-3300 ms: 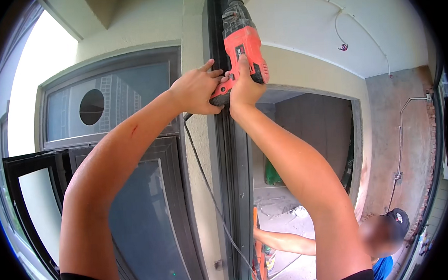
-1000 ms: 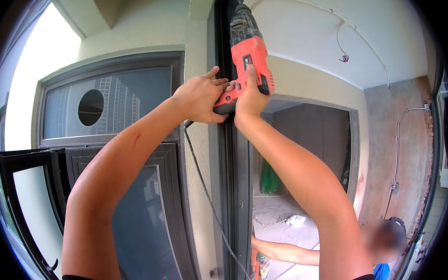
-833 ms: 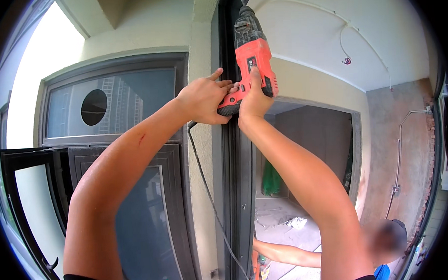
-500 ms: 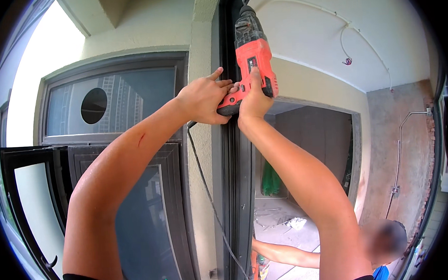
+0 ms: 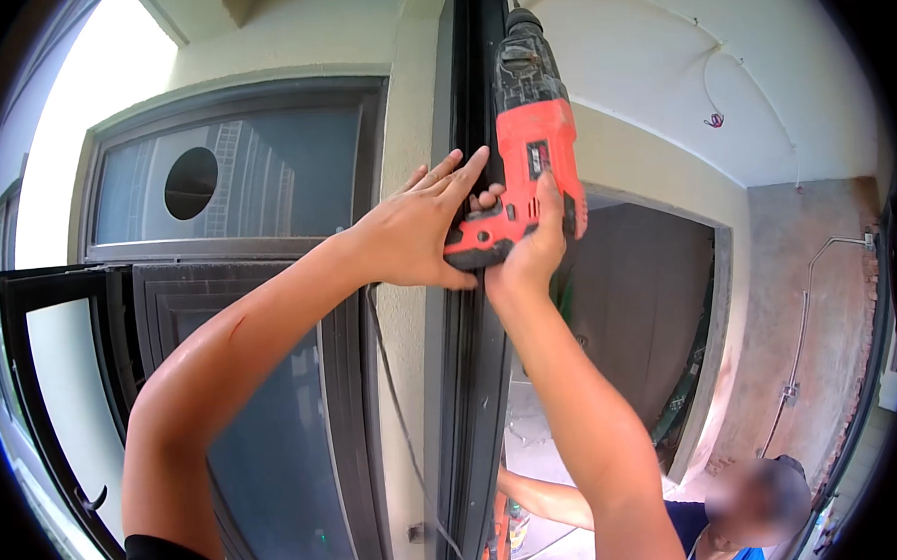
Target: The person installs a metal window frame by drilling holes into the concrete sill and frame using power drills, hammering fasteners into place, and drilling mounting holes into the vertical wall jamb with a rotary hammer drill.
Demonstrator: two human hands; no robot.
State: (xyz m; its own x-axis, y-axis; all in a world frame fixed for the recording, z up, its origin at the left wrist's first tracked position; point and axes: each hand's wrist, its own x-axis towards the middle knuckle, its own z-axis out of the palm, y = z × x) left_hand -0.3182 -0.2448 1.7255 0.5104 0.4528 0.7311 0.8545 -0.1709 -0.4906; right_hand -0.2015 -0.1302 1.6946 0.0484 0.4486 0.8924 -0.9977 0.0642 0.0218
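Note:
A red and black hammer drill points upward along the dark metal frame, its slim bit rising toward the top of the view. My right hand is closed round its grip, one finger lying up along the red body. Against the end of the drill's handle rests my left hand, fingers stretched and spread toward the frame and thumb beneath the handle. Where the bit's tip meets the frame is out of sight. A dark power cord hangs down beside the frame.
Left stands a grey-framed window with a round hole, above a dark door panel and an open casement. At lower right a person in a cap reaches an arm toward the frame. Metal conduit runs down the bare wall.
The drill appears slightly further right and larger in view. My left hand's fingers have spread wider off the handle. The person at lower right shows more of the upper body.

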